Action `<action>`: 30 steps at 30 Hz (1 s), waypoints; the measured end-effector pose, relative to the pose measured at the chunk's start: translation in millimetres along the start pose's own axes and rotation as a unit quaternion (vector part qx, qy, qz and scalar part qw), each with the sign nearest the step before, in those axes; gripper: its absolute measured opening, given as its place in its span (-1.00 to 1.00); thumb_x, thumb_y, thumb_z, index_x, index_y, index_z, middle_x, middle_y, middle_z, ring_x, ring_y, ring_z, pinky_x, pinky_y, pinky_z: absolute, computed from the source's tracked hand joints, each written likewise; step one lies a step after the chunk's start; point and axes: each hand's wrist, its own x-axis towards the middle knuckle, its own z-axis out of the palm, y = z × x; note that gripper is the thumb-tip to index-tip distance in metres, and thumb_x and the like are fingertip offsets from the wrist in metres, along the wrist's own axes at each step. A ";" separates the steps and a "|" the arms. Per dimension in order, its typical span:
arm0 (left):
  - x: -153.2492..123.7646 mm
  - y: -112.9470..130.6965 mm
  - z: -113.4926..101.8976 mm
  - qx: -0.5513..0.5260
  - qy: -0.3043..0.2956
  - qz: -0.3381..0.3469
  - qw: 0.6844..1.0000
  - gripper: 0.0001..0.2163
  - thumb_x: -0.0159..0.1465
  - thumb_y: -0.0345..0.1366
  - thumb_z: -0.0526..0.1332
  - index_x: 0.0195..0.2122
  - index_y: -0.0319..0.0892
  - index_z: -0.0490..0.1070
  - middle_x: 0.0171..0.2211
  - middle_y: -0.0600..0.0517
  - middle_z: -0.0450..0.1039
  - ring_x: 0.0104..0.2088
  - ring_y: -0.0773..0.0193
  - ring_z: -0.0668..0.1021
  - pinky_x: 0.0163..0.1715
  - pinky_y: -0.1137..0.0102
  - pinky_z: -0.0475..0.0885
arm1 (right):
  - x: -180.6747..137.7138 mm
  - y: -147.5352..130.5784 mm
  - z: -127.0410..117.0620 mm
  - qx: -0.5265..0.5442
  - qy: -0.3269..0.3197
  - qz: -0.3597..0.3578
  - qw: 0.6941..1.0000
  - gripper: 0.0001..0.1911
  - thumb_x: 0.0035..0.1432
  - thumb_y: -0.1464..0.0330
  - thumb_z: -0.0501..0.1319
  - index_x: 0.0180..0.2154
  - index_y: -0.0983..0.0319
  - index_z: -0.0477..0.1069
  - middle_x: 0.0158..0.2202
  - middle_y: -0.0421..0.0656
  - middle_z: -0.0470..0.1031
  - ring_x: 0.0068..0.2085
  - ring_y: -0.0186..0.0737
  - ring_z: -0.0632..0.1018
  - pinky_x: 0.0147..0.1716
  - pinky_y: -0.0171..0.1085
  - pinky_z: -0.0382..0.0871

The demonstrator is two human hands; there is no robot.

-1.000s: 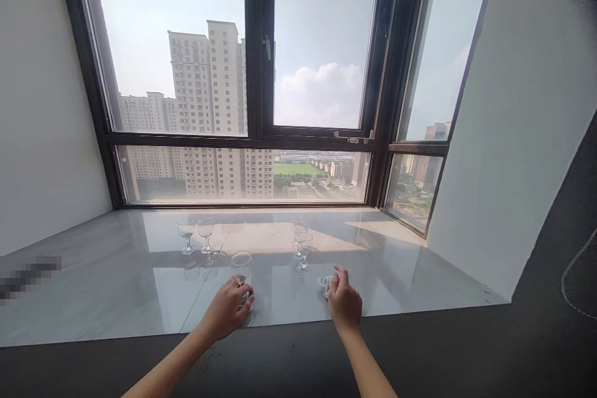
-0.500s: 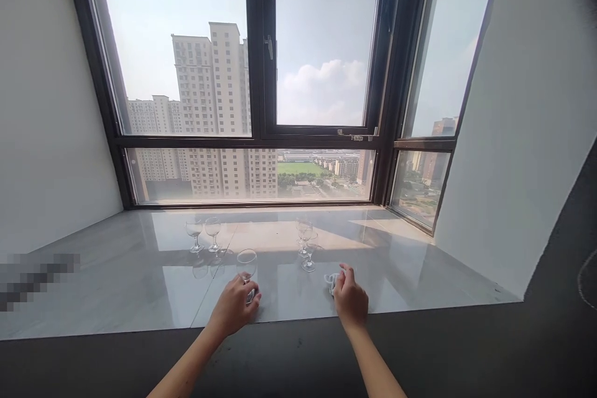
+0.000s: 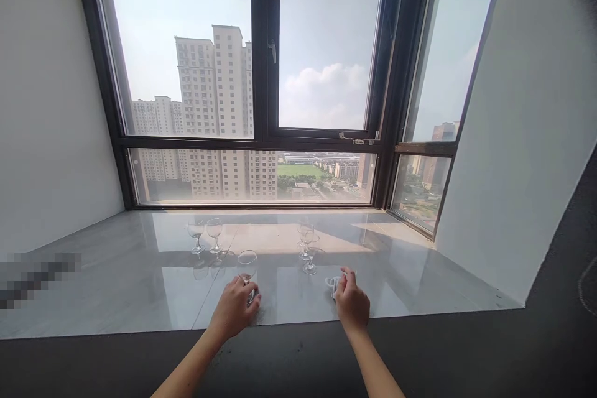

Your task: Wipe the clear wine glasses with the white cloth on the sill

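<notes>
Near the sill's front edge, my left hand (image 3: 236, 306) is closed around the stem and lower part of a clear wine glass (image 3: 247, 259). Its bowl stands upright above my fingers; the foot is mostly hidden. To the right, my right hand (image 3: 352, 305) is closed on a small white cloth (image 3: 332, 285), which pokes out to the left of the fingers. Just beyond, between the hands, stands a stemmed glass (image 3: 310, 259), with another wine glass (image 3: 305, 235) close behind it, overlapping in view.
Two more wine glasses, one (image 3: 196, 236) beside the other (image 3: 214, 236), stand upright at the back left of the glossy tiled windowsill (image 3: 116, 286). A dark-framed window (image 3: 321, 140) rises behind the sill. White walls (image 3: 489, 155) close off both sides.
The view has shifted very slightly. Both hands stay in nearly the same place, still holding the wine glass and the cloth.
</notes>
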 end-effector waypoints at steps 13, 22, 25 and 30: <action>1.2 0.3 0.7 0.028 0.009 -0.015 0.999 -0.76 0.32 -0.16 0.08 -0.22 -0.08 0.51 -0.03 -0.12 0.47 0.09 -0.03 0.44 0.02 0.12 0.36 | 0.2 1.8 1.0 0.005 0.000 -0.004 1.000 -0.64 0.40 0.32 -0.08 0.07 0.23 0.38 -0.40 -0.11 0.58 -0.43 -0.21 0.55 -0.46 -0.33 0.06; 0.9 -4.2 6.0 0.037 0.002 -0.031 0.999 -0.72 0.34 -0.10 0.03 -0.17 -0.08 0.48 -0.02 -0.13 0.45 0.08 -0.05 0.42 0.09 0.03 0.28 | 0.3 4.1 2.4 0.011 -0.001 -0.012 1.000 -0.65 0.41 0.32 -0.07 0.07 0.22 0.38 -0.42 -0.13 0.57 -0.44 -0.23 0.54 -0.48 -0.34 0.03; 1.4 -4.8 7.0 0.044 -0.003 -0.039 0.998 -0.69 0.34 -0.09 0.03 -0.10 -0.09 0.48 0.00 -0.14 0.44 0.09 -0.04 0.41 0.12 0.03 0.25 | 1.0 3.5 2.4 0.010 -0.002 -0.012 1.000 -0.65 0.41 0.32 -0.07 0.07 0.22 0.38 -0.42 -0.14 0.56 -0.44 -0.22 0.54 -0.48 -0.34 0.02; 4.0 -9.3 11.8 0.052 -0.032 -0.044 0.997 -0.55 0.35 -0.05 0.02 0.19 -0.08 0.36 0.14 -0.18 0.38 0.23 -0.05 0.32 0.26 -0.05 0.06 | 1.1 2.3 2.7 0.009 -0.004 -0.004 1.000 -0.63 0.41 0.31 -0.09 0.07 0.23 0.37 -0.40 -0.12 0.57 -0.42 -0.20 0.54 -0.46 -0.32 0.04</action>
